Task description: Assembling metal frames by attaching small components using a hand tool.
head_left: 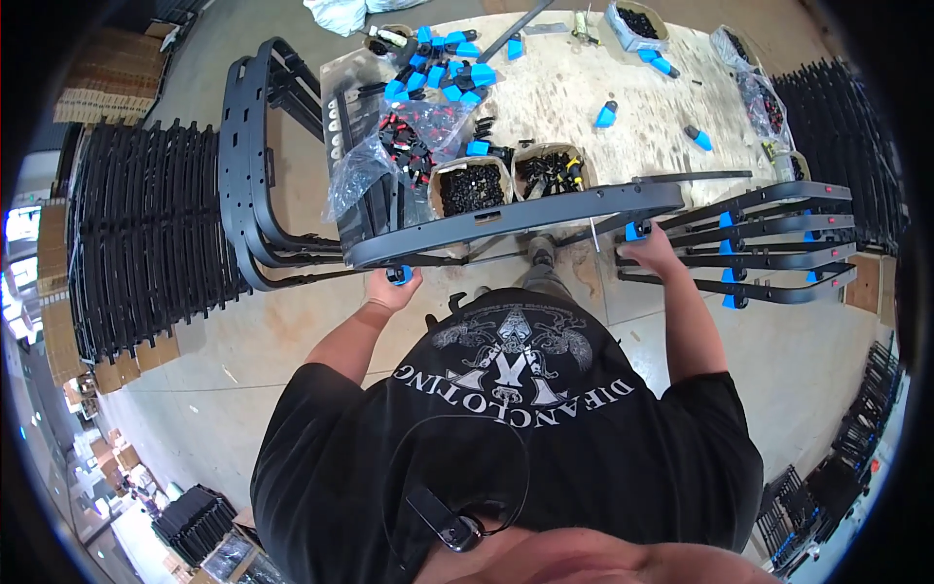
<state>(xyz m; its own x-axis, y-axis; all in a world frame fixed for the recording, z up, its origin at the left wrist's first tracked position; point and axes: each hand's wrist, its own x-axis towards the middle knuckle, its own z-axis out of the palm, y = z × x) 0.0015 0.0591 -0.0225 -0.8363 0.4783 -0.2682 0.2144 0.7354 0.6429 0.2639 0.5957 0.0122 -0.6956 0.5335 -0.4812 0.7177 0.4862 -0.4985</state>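
The black frame (545, 208) bars the near side; the table (552, 107) leaves room mid-surface.

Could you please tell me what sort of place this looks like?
Probably an assembly workshop: a stained worktable holds boxes of small black parts and loose blue pieces, with long black pieces stacked on the left.

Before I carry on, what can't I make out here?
All in the head view:
- Left grip: partly hidden by the blue block.
- Table's near edge: partly hidden by the frame.
- Black parts: too small to tell apart.
- White bag: cut off by the top edge.
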